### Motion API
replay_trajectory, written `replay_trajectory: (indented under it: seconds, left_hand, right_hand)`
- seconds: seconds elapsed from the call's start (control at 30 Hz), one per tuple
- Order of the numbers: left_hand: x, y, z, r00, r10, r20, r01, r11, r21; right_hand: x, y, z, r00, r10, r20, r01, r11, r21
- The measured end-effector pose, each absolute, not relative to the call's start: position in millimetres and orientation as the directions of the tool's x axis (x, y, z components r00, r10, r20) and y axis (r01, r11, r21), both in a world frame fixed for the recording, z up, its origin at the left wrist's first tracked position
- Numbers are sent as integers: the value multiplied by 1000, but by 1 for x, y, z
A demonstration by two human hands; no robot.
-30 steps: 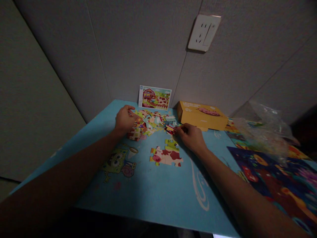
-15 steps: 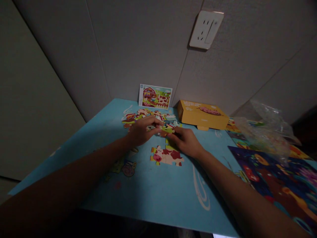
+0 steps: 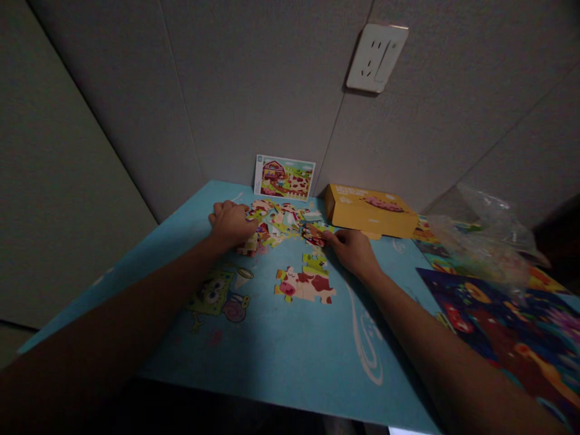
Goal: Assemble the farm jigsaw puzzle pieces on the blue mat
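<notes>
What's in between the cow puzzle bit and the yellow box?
In the head view, the right hand lies between the joined cow pieces and the yellow box, with some blue tabletop showing around it.

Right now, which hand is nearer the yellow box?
Right. Right hand is just in front of the yellow box; left hand is at the left edge of the puzzle pile.

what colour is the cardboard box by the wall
The cardboard box is yellow-orange, with a pink picture and pale lettering on top; it shows best in the head view.
</notes>
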State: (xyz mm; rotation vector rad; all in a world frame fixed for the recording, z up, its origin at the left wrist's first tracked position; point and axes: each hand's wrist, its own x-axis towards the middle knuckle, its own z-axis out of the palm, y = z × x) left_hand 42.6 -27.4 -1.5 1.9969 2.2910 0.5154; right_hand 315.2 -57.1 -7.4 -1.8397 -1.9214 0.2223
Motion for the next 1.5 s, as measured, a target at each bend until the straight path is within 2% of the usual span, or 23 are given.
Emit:
replay_trajectory:
  seconds: [0.17, 0.37, 0.43, 0.57, 0.63, 0.7, 0.8, 0.9, 0.97, 1.17, 1.3, 1.4, 1.5]
  left_hand:
    - [42, -26, -8, -126, 981, 151, 964, 85, 253]
    - [40, -25, -8, -134, 973, 190, 953, 74, 293]
    - [40, -25, -5, -148, 963, 225, 936, 63, 347]
    - [40, -23, -2, -211, 928, 307, 819, -3, 574]
    - [41, -23, -1, -206, 896, 394, 742, -119, 660]
    - [42, -25, 0, -144, 858, 493, 667, -285, 689]
    - [49, -34, -1, 86, 808, 582, 564, -521, 641]
    - [58, -45, 0, 346, 728, 592, 476, -680, 558]
    - [63, -51, 1, 439, 697, 568, 435, -717, 544]
    - [63, -53, 3, 429, 726, 538, 452, -688, 568]
    - [62, -52, 0, 455, 732, 506, 469, -681, 563]
    - [63, -52, 0, 467, 699, 542, 477, -715, 511]
    - [59, -46, 2, 327, 750, 575, 642, -623, 447]
  right_hand:
    - [314, -59, -5, 22, 978, 208, 902, 71, -426]
    - [311, -61, -3, 10, 971, 239, 883, 104, -459]
    - [310, -62, -2, 15, 970, 241, 875, 103, -473]
    - [309, -62, -3, 20, 969, 247, 843, 117, -525]
    - [309, -62, -4, 6, 966, 257, 806, 148, -574]
    - [307, -64, -5, -49, 963, 265, 736, 214, -642]
    - [303, -69, -7, -212, 938, 273, 605, 345, -718]
    - [297, -74, -6, -369, 891, 266, 571, 443, -692]
    - [295, -76, -6, -412, 878, 244, 579, 459, -674]
    - [297, -79, -3, -411, 892, 191, 478, 389, -788]
    - [294, -83, 1, -480, 854, 198, 495, 450, -743]
    - [294, -79, -3, -381, 894, 237, 548, 425, -720]
    - [299, -70, -9, -202, 950, 238, 529, 310, -790]
